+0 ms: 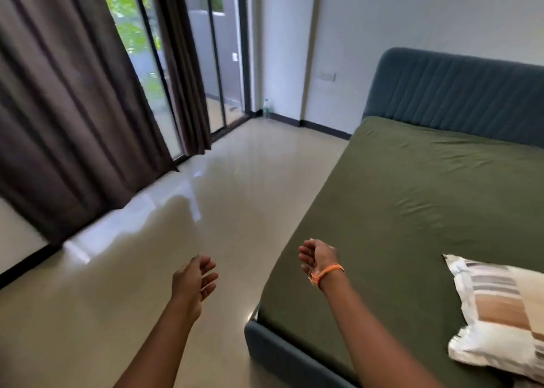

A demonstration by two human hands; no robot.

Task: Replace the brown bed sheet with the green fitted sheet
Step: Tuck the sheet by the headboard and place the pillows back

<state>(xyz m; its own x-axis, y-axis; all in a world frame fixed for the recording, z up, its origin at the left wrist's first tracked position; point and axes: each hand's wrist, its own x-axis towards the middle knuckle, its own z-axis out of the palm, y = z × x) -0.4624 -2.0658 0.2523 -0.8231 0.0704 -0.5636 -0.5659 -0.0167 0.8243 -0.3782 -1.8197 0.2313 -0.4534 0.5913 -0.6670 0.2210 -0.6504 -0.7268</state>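
The green fitted sheet (412,199) covers the mattress on the right, stretched over its near corner with light wrinkles. No brown sheet is in view. My left hand (194,281) hangs over the floor to the left of the bed, fingers loosely curled and holding nothing. My right hand (318,256), with an orange band at the wrist, hovers at the bed's left edge near the corner, fingers relaxed and empty, not touching the sheet.
A striped pillow (497,314) lies on the bed at the lower right. The blue bed frame (273,349) and padded headboard (459,93) border the mattress. Glossy tiled floor (176,225) spreads left. Dark curtains (67,117) hang by glass doors (217,64); a bottle (267,108) stands in the corner.
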